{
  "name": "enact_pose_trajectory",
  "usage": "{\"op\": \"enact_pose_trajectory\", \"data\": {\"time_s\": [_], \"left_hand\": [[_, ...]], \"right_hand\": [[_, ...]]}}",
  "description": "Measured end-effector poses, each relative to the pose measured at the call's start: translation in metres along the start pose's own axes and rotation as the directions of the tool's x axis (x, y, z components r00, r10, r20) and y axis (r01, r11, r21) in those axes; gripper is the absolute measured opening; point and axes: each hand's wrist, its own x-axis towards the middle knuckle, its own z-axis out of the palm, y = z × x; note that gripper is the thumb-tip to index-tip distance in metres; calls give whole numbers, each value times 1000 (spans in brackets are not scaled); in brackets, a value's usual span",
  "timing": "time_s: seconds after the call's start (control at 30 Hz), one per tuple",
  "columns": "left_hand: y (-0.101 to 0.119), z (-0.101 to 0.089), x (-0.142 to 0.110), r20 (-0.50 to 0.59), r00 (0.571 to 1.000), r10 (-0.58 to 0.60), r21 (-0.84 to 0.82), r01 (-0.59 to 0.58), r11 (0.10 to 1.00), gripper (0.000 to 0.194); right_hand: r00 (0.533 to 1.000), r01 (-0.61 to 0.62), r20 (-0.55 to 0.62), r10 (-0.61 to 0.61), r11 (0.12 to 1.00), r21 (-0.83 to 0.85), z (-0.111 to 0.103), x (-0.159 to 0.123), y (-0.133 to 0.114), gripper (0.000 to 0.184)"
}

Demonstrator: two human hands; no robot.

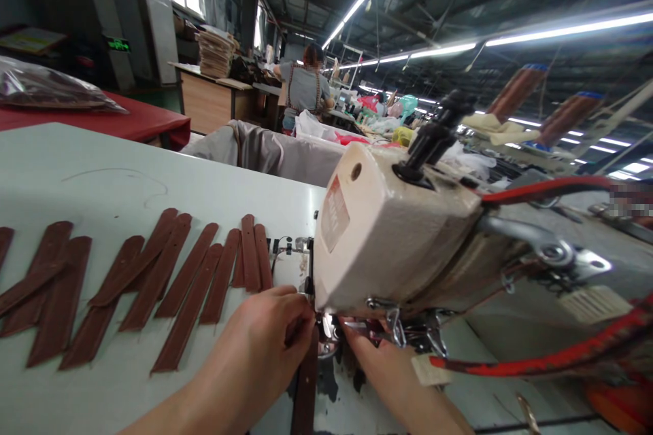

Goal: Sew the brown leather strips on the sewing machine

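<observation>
Both your hands are right in at the sewing machine!
Left hand curls against the brown strap below the machine's head, right hand tucks beneath it; can't tell whether either pinches. More straps lie left of the machine on the desk.

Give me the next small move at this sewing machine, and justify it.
Probably a slight guiding nudge of the brown strip with the left hand: its fingers are at the strip, which lies close to the metal parts beneath the machine head. The right hand reaches under there too, so I'd keep the movement small.
</observation>
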Motion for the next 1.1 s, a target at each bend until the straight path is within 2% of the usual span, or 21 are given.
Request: {"op": "enact_pose_trajectory", "data": {"time_s": [0.13,0.4,0.7,0.93,1.1], "left_hand": [[0,1,0,-18,1000,14,25,-14,1000,23],[-2,3,0,29,999,-32,-26,33,999,22],[2,-1,1,38,999,-23,-96,27,995,21],[2,0,3,9,1000,-20,-51,21,998,21],[2,-1,3,59,997,-40,-68,44,997,21]], "right_hand": [[999,17,-28,-17,1000,-8,0,1,3,22],[997,71,-29,-70,997,16,-2,5,0,19],[1000,15,25,-16,1000,18,-11,3,-7,21],[1000,-25,10,24,997,69,-10,3,-10,23],[1000,25,-18,-23,994,109,-3,3,-8,24]]}}
